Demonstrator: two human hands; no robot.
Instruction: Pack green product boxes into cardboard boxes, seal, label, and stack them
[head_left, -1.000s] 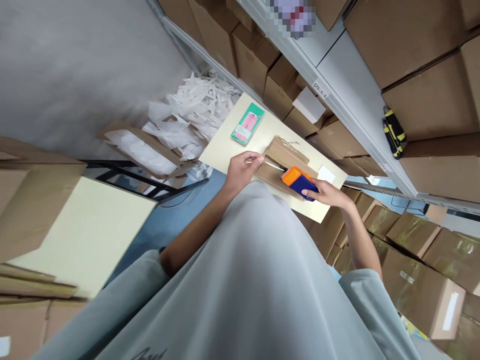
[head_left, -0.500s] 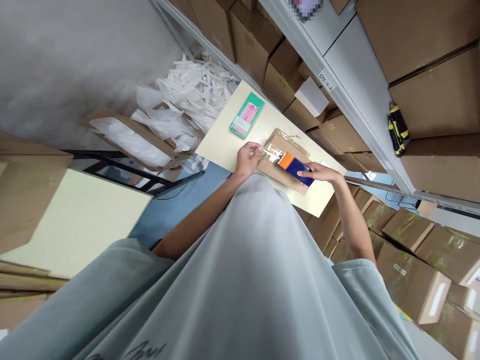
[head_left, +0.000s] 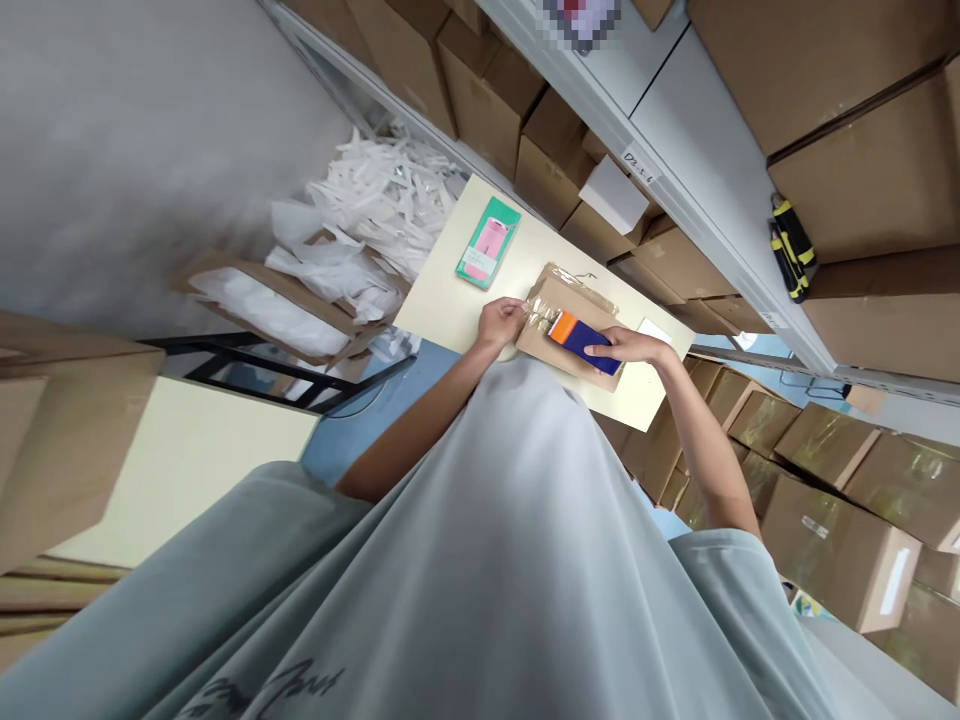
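Note:
A flattish brown cardboard package (head_left: 541, 347) lies on the cream tabletop, with shiny clear tape (head_left: 534, 318) along its left end. My left hand (head_left: 501, 322) is at that end, thumb and fingers pinched together at the tape's edge; exactly what lies between the fingertips is too small to make out. Over the package, my right hand (head_left: 626, 346) grips a dark-blue and orange box (head_left: 581, 338) by its blue end, the thumb on top. The orange end points toward my left hand. Farther left on the table lies a green box with a pink picture (head_left: 487, 243).
The small cream table (head_left: 435, 290) stands against shelving (head_left: 720, 130) stacked with cardboard boxes (head_left: 555, 150). Black-and-yellow cutters (head_left: 791, 250) rest on the shelf. White bags and paper strips (head_left: 397, 190) pile up left of the table. More cartons (head_left: 832, 530) stand at right.
The camera view has shifted slightly. The dark-blue and orange box has turned a little in my right hand's grip, and my left hand stays pinched at the package's left end.

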